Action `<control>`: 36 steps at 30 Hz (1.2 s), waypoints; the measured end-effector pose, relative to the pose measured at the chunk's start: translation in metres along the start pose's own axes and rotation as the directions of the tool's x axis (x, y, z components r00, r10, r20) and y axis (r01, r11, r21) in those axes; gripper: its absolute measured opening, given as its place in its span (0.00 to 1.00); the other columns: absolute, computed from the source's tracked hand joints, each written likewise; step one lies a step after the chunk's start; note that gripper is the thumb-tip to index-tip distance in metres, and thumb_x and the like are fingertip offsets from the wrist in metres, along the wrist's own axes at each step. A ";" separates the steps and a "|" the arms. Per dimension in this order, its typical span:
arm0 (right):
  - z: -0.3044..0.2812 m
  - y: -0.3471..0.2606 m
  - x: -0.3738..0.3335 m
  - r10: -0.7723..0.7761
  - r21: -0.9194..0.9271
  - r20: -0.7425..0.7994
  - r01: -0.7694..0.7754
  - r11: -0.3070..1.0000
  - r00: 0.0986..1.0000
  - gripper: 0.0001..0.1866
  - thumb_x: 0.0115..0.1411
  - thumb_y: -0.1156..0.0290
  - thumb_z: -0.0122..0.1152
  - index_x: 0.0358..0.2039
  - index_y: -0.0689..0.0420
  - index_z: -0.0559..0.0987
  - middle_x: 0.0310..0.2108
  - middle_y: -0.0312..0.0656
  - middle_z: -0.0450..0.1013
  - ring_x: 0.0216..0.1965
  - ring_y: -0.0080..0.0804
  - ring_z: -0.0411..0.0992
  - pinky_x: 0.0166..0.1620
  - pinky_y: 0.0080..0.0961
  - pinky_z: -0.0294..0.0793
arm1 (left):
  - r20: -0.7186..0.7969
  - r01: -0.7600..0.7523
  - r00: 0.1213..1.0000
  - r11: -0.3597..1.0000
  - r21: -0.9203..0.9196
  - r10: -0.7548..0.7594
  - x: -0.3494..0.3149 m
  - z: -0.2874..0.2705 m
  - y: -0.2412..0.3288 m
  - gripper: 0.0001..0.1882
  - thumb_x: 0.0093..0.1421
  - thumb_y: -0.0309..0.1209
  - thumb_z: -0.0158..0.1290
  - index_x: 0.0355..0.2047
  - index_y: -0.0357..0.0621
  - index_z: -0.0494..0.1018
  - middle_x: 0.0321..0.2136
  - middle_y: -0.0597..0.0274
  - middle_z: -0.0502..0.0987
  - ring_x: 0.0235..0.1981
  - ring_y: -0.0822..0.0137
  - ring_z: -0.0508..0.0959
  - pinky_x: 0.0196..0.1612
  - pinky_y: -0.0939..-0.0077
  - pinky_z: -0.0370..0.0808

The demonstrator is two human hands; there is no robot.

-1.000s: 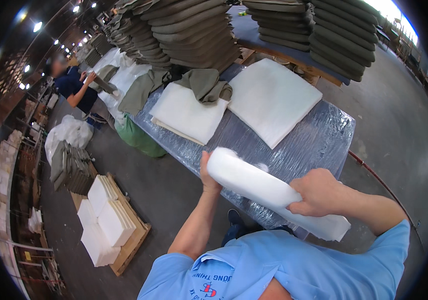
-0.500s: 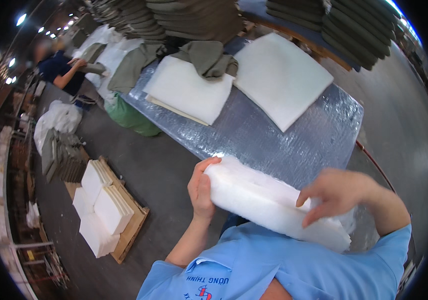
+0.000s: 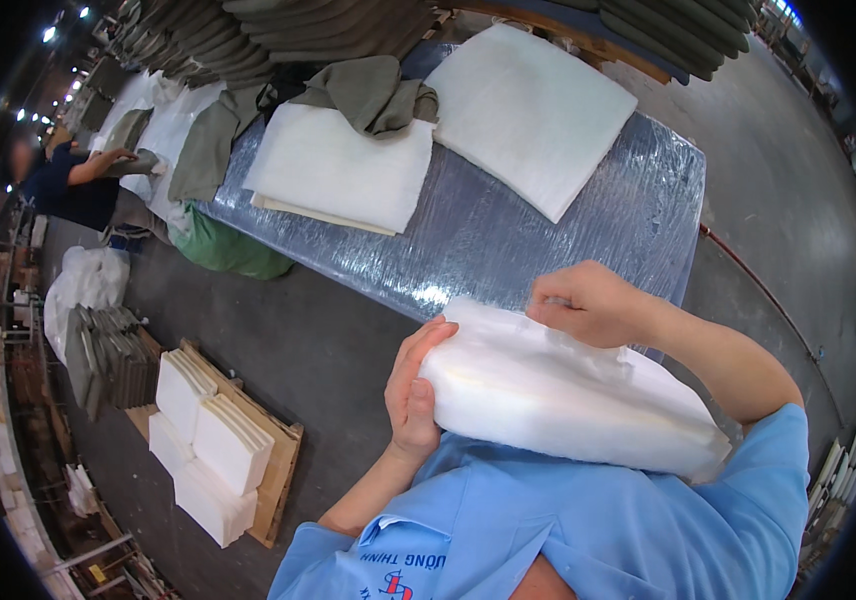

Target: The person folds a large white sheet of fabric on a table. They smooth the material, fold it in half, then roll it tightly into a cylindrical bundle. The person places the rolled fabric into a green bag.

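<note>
Item: my light-blue shirt point(image 3: 588, 535), marked on the chest. One line of dark-blue capital lettering point(image 3: 408, 561); beneath it in view, a red-and-blue emblem point(image 3: 397, 586), partly cut off by the lower edge.

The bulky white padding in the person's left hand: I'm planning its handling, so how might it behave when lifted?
The white padding will probably squash when squeezed, given its thick, soft-looking bulk. It seems likely light for its size, judging by its fluffy surface. The thin, wrinkled layer near the right hand may flop rather than hold stiff.
</note>
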State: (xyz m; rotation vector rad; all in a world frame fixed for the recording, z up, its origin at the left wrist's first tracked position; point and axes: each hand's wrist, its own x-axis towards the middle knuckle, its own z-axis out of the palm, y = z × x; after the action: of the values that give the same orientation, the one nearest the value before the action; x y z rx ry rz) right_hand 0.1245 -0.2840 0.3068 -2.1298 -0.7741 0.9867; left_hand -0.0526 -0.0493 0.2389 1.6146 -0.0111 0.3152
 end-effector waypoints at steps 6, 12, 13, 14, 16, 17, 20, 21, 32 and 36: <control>0.011 -0.061 -0.002 -0.391 -0.125 0.002 0.388 0.913 0.920 0.10 0.67 0.62 0.66 0.39 0.54 0.80 0.27 0.45 0.79 0.31 0.51 0.79 0.34 0.43 0.76 | 0.001 0.072 0.997 0.991 -0.112 -0.073 0.001 -0.003 -0.007 0.42 0.79 0.57 0.25 0.62 0.31 0.74 0.63 0.39 0.72 0.68 0.47 0.69 0.70 0.56 0.63; 0.017 -0.088 0.004 -0.572 -0.381 0.016 0.534 0.755 0.820 0.10 0.63 0.62 0.68 0.36 0.54 0.79 0.25 0.42 0.76 0.28 0.46 0.79 0.33 0.39 0.78 | -0.009 0.039 0.999 0.993 -0.111 -0.040 0.010 0.000 -0.006 0.42 0.79 0.57 0.25 0.62 0.30 0.74 0.62 0.39 0.72 0.67 0.47 0.70 0.69 0.57 0.65; 0.016 -0.093 0.003 -0.564 -0.424 0.042 0.526 0.738 0.825 0.11 0.63 0.62 0.68 0.35 0.55 0.79 0.25 0.42 0.75 0.28 0.45 0.79 0.33 0.38 0.78 | -0.010 0.024 1.000 0.994 -0.104 -0.025 0.011 0.000 -0.006 0.41 0.79 0.56 0.25 0.62 0.30 0.74 0.62 0.40 0.73 0.67 0.47 0.70 0.69 0.57 0.65; 0.016 -0.099 0.002 -0.568 -0.469 0.038 0.516 0.717 0.822 0.11 0.63 0.62 0.69 0.34 0.56 0.79 0.26 0.42 0.76 0.29 0.45 0.79 0.33 0.38 0.78 | -0.020 0.014 1.000 0.996 -0.086 -0.016 0.012 0.000 -0.006 0.40 0.80 0.55 0.25 0.63 0.30 0.74 0.62 0.40 0.73 0.66 0.47 0.71 0.69 0.57 0.65; 0.020 -0.110 0.000 -0.575 -0.552 0.021 0.489 0.675 0.818 0.12 0.62 0.62 0.69 0.32 0.57 0.79 0.27 0.43 0.76 0.29 0.44 0.79 0.33 0.38 0.79 | -0.031 0.000 1.000 0.999 -0.049 -0.001 0.015 0.000 -0.007 0.39 0.80 0.53 0.26 0.63 0.30 0.73 0.61 0.40 0.73 0.66 0.46 0.71 0.69 0.57 0.66; 0.024 -0.112 0.000 -0.589 -0.566 0.013 0.492 0.662 0.808 0.12 0.62 0.62 0.69 0.31 0.57 0.79 0.28 0.43 0.76 0.30 0.44 0.79 0.33 0.37 0.79 | -0.035 -0.030 0.999 1.000 -0.005 0.030 0.016 -0.001 -0.007 0.38 0.81 0.52 0.27 0.63 0.30 0.74 0.61 0.40 0.74 0.66 0.46 0.71 0.69 0.57 0.66; 0.034 -0.106 0.004 -0.618 -0.606 0.001 0.492 0.625 0.786 0.12 0.60 0.63 0.70 0.31 0.57 0.79 0.29 0.43 0.77 0.31 0.43 0.80 0.33 0.37 0.79 | -0.036 -0.095 0.994 0.992 0.085 0.098 0.020 -0.003 -0.005 0.35 0.81 0.50 0.30 0.63 0.31 0.74 0.61 0.41 0.76 0.66 0.46 0.72 0.69 0.56 0.66; 0.036 -0.102 0.006 -0.618 -0.623 0.012 0.489 0.610 0.786 0.12 0.59 0.63 0.71 0.31 0.57 0.79 0.29 0.43 0.77 0.31 0.43 0.80 0.33 0.37 0.79 | -0.039 -0.105 0.993 0.991 0.081 0.109 0.020 -0.004 -0.004 0.34 0.81 0.49 0.31 0.63 0.31 0.74 0.60 0.41 0.76 0.66 0.46 0.72 0.70 0.56 0.65; 0.036 -0.077 0.008 -0.542 -0.222 -0.221 0.500 0.837 0.811 0.07 0.59 0.75 0.70 0.37 0.57 0.81 0.27 0.43 0.75 0.27 0.44 0.77 0.30 0.38 0.76 | 0.290 -0.081 0.947 0.976 -0.203 0.139 0.039 -0.039 0.004 0.18 0.65 0.26 0.58 0.54 0.36 0.81 0.59 0.46 0.78 0.65 0.51 0.74 0.69 0.55 0.67; 0.036 -0.072 0.008 -0.563 -0.224 -0.255 0.518 0.825 0.786 0.07 0.60 0.74 0.70 0.38 0.57 0.81 0.28 0.44 0.76 0.26 0.44 0.77 0.29 0.37 0.76 | 0.275 -0.076 0.953 0.978 -0.194 0.128 0.041 -0.036 0.005 0.13 0.62 0.21 0.61 0.48 0.38 0.82 0.56 0.50 0.80 0.61 0.55 0.77 0.67 0.58 0.69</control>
State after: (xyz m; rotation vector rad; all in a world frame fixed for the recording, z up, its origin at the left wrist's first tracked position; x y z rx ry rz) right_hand 0.0830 -0.2235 0.3403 -1.9287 -1.2291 0.2824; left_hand -0.0212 -0.0070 0.2539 1.4680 -0.3373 0.1524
